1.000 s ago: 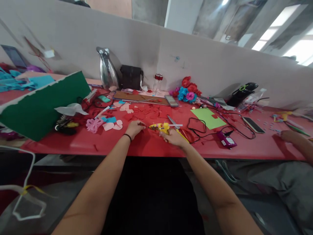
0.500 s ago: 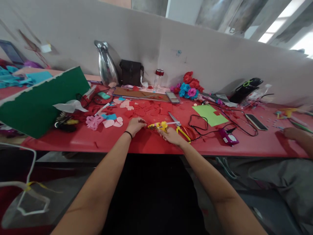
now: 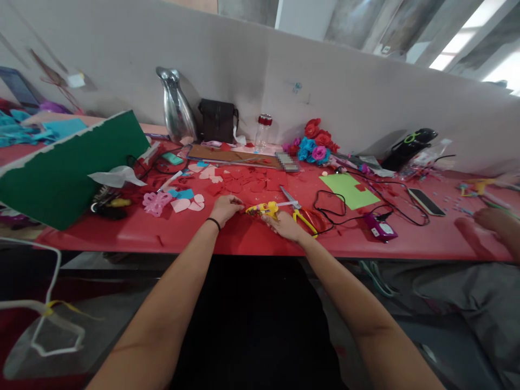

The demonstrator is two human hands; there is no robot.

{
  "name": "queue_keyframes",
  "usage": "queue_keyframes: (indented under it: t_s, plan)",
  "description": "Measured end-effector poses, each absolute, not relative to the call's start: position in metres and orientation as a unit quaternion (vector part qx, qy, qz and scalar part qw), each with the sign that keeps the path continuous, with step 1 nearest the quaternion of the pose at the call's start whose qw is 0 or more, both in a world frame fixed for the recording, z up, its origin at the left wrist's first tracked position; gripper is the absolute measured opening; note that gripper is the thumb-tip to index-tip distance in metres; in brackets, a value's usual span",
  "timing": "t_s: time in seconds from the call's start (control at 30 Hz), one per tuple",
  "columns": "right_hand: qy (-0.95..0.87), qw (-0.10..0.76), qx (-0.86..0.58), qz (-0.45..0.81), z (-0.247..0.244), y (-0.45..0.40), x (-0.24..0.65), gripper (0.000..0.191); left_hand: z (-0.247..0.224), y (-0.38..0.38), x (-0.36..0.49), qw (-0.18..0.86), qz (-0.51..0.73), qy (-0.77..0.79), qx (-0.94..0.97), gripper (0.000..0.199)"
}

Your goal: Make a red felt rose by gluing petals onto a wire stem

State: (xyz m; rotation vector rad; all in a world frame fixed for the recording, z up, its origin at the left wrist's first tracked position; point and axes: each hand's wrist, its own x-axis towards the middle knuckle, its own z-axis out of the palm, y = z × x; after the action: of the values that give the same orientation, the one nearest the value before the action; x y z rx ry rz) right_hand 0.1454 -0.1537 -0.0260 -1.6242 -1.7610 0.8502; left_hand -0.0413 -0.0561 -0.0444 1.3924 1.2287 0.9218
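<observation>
Yellow glue gun: just above the bench, in front of the person, nozzle pointing toward the left grip.
Right grip: clamped on the glue gun's handle.
Left grip: fingertips together, seemingly on a small red piece just beside the nozzle — its shape too small to tell.
Step in hand: probably bringing glue to that piece; no glue is discernible.
Next move's demand: likely a steady pinch and a careful squeeze, skin clear of the nozzle.
Scissors: near the right grip — worth minding.
Red paper pieces: scattered beyond both hands.
</observation>
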Motion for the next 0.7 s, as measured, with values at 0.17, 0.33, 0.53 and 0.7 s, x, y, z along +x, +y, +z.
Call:
queue_keyframes:
  t_s: [0.17,0.33,0.53,0.7]
  plan:
    - [-0.663,0.293,-0.612,0.317,-0.0259,-0.1536,0.147,0.044,-0.0446,-0.0561,-0.0413,0.495,0.381,0.517,0.585,0.009]
    - [-0.665,0.276,-0.624,0.302,-0.0236,-0.1547,0.1473,0.043,-0.0449,-0.0554,-0.0416,0.488,0.374,0.521,0.592,0.009]
    - [-0.667,0.244,-0.643,0.286,-0.0203,-0.1564,0.1465,0.044,-0.0432,-0.0567,-0.0422,0.487,0.367,0.521,0.597,0.009]
    - [-0.691,0.236,-0.646,0.224,-0.0219,-0.1568,0.1474,0.039,-0.0418,-0.0574,-0.0417,0.489,0.368,0.524,0.592,0.008]
